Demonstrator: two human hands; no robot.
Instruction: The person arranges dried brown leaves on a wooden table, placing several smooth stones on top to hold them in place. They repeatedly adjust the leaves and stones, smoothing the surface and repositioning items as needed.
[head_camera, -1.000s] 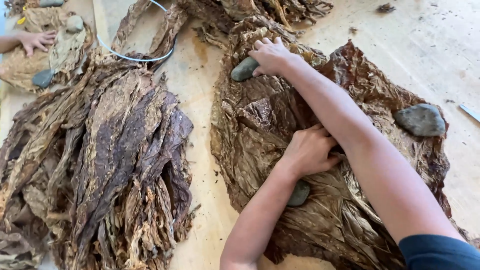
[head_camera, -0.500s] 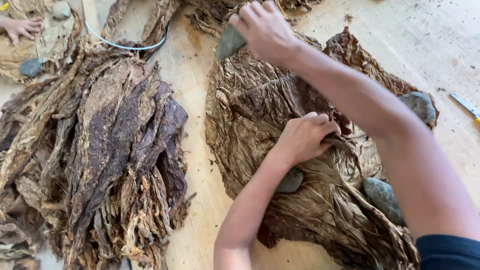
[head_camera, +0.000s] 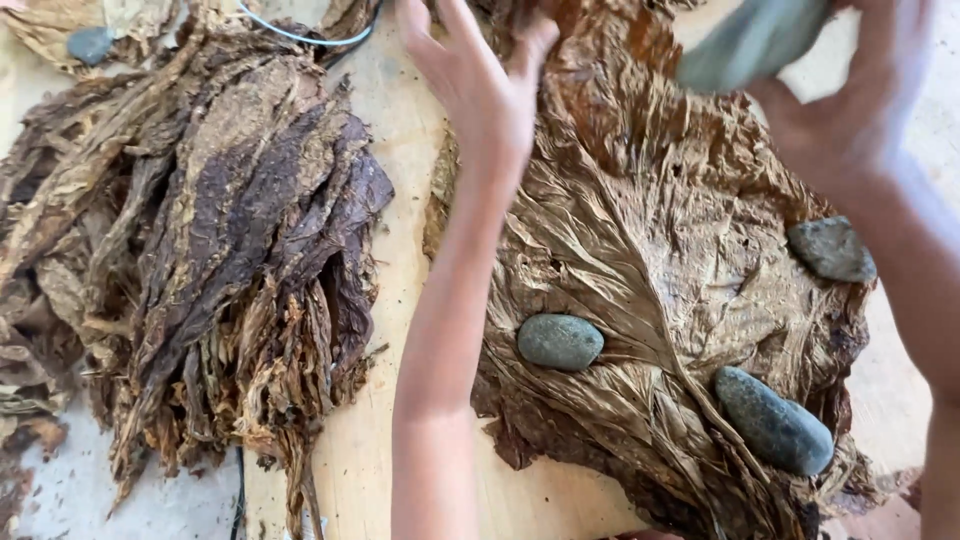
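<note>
A stack of flattened light-brown dried leaves (head_camera: 640, 250) lies on the wooden table (head_camera: 400, 200). Three grey stones rest on it: one in the middle (head_camera: 560, 341), one at lower right (head_camera: 772, 420), one at right (head_camera: 832, 249). My left hand (head_camera: 480, 90) reaches over the stack's upper left edge with its fingers spread and nothing in them. My right hand (head_camera: 850, 110), blurred at the top right, holds a grey-green stone (head_camera: 750, 40) raised above the leaves.
A thick pile of dark, crumpled dried leaves (head_camera: 200, 250) fills the left side. Behind it lie a thin looped wire (head_camera: 300, 35) and another leaf stack with a stone (head_camera: 90, 44) at top left. A strip of bare wood separates the two piles.
My right hand has lifted the stone off the top of the stack and carried it right. My left hand left the middle of the leaves and moved up to the stack's top edge.
</note>
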